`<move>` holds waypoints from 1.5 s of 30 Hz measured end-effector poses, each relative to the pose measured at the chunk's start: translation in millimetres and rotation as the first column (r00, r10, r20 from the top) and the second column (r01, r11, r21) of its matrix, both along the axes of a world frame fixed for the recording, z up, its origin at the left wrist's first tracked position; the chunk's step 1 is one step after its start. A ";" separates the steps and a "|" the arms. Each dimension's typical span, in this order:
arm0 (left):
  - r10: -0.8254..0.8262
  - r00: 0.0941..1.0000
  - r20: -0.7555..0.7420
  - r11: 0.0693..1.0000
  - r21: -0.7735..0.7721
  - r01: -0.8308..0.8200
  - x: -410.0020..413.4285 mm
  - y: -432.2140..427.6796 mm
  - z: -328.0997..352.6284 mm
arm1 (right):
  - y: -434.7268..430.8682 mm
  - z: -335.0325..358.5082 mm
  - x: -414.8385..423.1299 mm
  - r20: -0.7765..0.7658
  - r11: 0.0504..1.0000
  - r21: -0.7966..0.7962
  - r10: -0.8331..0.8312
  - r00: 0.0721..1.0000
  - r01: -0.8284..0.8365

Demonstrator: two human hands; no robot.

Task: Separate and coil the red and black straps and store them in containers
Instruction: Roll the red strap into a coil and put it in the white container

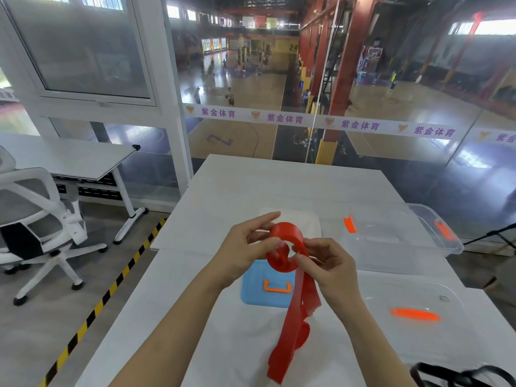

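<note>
Red strap (290, 277): soft, limp — grip the coil.
Left hand (245, 247), right hand (329, 263): pinching it.

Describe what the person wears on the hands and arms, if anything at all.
Nothing is worn. The left hand and the right hand have no gloves, and no ring, watch or bracelet shows. The left forearm and right forearm are bare down to the picture's lower edge; no sleeve is in view.

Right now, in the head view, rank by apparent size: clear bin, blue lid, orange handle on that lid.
1. Clear bin, largest, though farther away.
2. Blue lid, partly hidden by the red strap.
3. Orange handle, smallest.
</note>
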State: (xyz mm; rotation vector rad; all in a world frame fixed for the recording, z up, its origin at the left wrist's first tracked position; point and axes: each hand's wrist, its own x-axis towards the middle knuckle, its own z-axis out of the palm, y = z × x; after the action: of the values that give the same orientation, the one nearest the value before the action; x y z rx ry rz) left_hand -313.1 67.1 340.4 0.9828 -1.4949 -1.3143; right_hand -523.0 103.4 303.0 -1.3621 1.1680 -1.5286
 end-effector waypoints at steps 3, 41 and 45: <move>-0.136 0.978 0.161 0.990 0.061 0.127 8.9 -1.4 -3.2 | -0.9 -1.1 -5.5 -0.030 1.000 0.001 -0.016 0.999 0.016; -0.087 0.783 0.616 0.973 -0.117 0.200 5.5 -0.9 32.6 | -2.1 43.1 -18.1 -0.464 0.981 0.053 0.188 0.866 -0.184; -0.043 0.939 0.342 0.993 -0.085 0.076 6.4 1.9 29.4 | -2.2 43.1 -17.2 -0.358 0.985 0.060 0.175 0.917 -0.164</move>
State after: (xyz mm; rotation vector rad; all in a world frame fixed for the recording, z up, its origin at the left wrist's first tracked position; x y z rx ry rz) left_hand -306.8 69.0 369.7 1.1510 -1.8444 -1.1400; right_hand -540.2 101.3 346.0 -1.7292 1.2461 -1.1626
